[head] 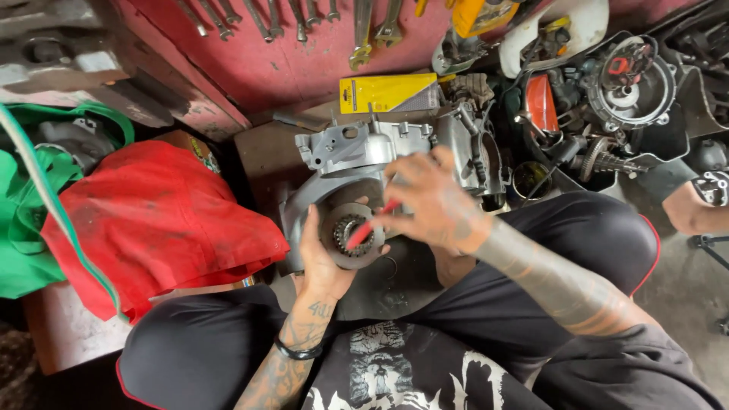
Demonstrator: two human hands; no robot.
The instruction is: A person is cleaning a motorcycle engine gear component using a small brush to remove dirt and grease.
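Observation:
My left hand (323,262) cradles a round grey metal disc with a toothed hub (351,235), holding it from below and the left. My right hand (433,201) grips a slim red-handled tool (370,226), whose tip points into the hub's centre. Just behind both hands sits a grey cast-metal engine case (357,148) on a dark board. My knees in black shorts frame the work on both sides.
A red cloth bag (156,220) and a green bag (26,228) lie at left. Wrenches (363,30) hang on the red wall behind. A yellow flat package (387,93) leans there. Engine parts and a crate (607,99) crowd the right.

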